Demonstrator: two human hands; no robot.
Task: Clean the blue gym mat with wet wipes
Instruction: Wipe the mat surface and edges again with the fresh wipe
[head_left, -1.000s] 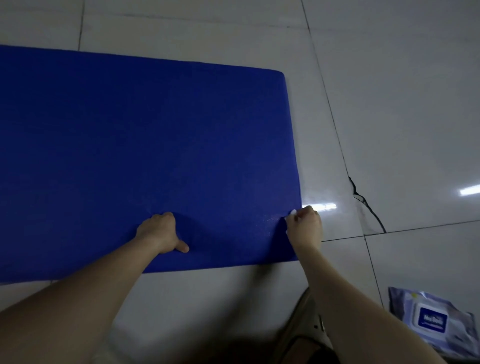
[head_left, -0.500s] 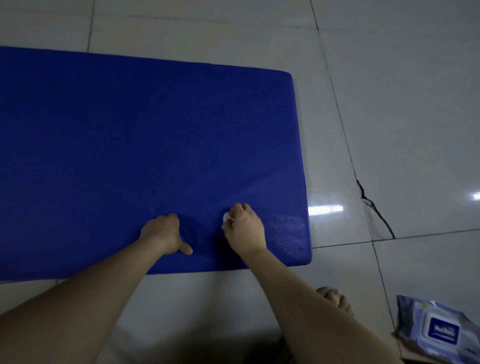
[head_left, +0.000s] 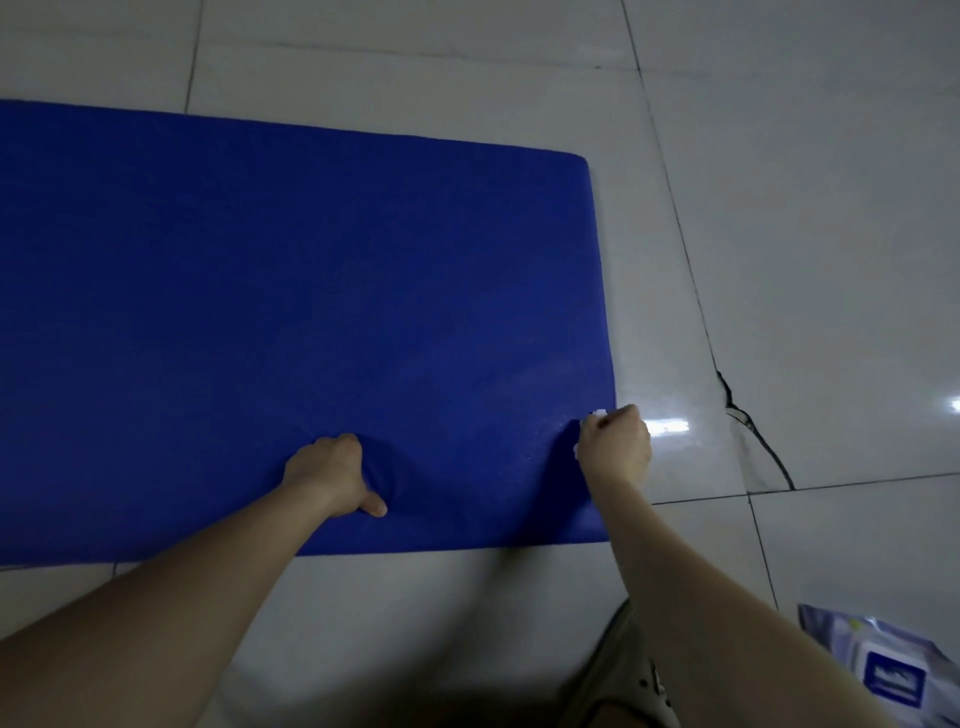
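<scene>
On the tiled floor (head_left: 779, 234), spread flat: blue gym mat (head_left: 311, 312), near right corner closest to the body, far left end out of frame.

Handling, judged:
- Dimples and wrinkles around the left hand (head_left: 332, 475), so soft and foamy with a pliable skin.
- Probably light, and likely to creep on glossy tile. Needs pinning while wiped.
- Best hold: downward pressure close to the wiped patch. No pinch at the edge, for risk of lifting and folding.

Left grip: fingers curled under, thumb out, knuckles pressed into the mat near its front edge. Nothing visibly enclosed.

Right hand (head_left: 615, 449): at the mat's right edge, partly over bare tile. Grip closed round a bunched wet wipe (head_left: 598, 413), with white peeking out above the knuckles and at the fist's left side. Wipe limp and wet, best kept balled.

Against half a second ago:
- Right hand then mid-mat, just beside the left; now out at the right edge, well apart.
- Same spot as a second ago, so reads as back-and-forth strokes along the front strip.
- Left hand unmoved.
- Wet sheen near the corner fainter now.

Pack of wipes (head_left: 883, 670) on the floor at lower right, partly cut off.
</scene>
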